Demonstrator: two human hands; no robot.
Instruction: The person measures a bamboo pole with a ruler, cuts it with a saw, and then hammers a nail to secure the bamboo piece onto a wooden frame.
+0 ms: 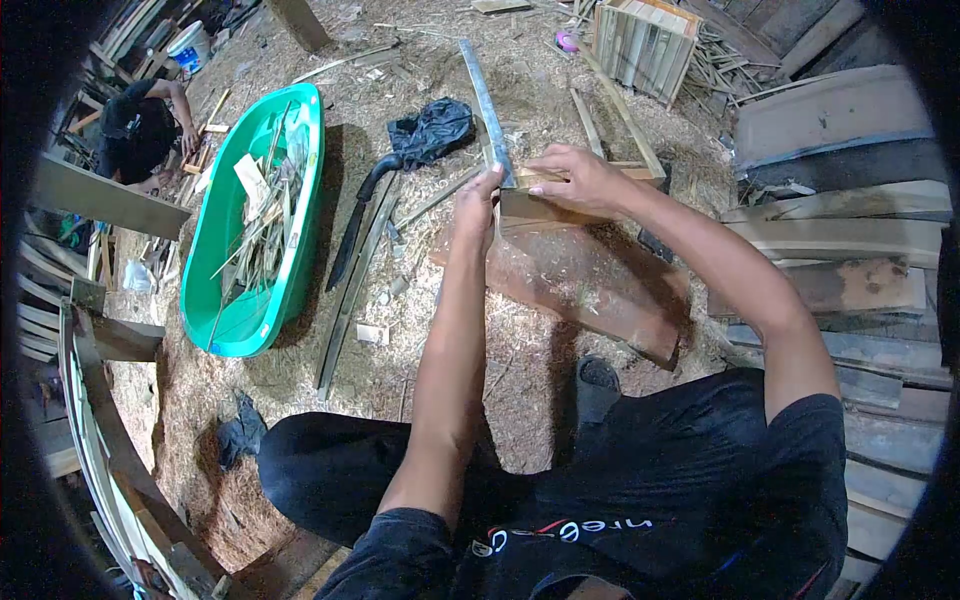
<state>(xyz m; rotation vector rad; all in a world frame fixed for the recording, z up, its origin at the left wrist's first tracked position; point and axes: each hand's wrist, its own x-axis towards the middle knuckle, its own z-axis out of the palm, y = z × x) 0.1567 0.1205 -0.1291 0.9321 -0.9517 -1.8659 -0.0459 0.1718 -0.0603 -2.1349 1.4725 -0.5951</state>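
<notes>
My left hand (480,203) is closed round the lower end of a long flat metal strip (484,110), beside the end of a wooden block (545,207). My right hand (575,178) lies over the top of that block with its fingers bent, pressing on it; whether it grips a thin piece there is too small to tell. A reddish-brown board (590,285) lies below the block. To the left, a long dark blade with a black handle (366,200) rests on the ground by a black plastic bag (432,131).
A green tub (313,180) of wood scraps stands at the left. Beyond it a co-worker (135,130) bends over wood strips. A bundle of slats (645,47) is at the upper right, with stacked boards (850,235) along the right. Sawdust covers the ground.
</notes>
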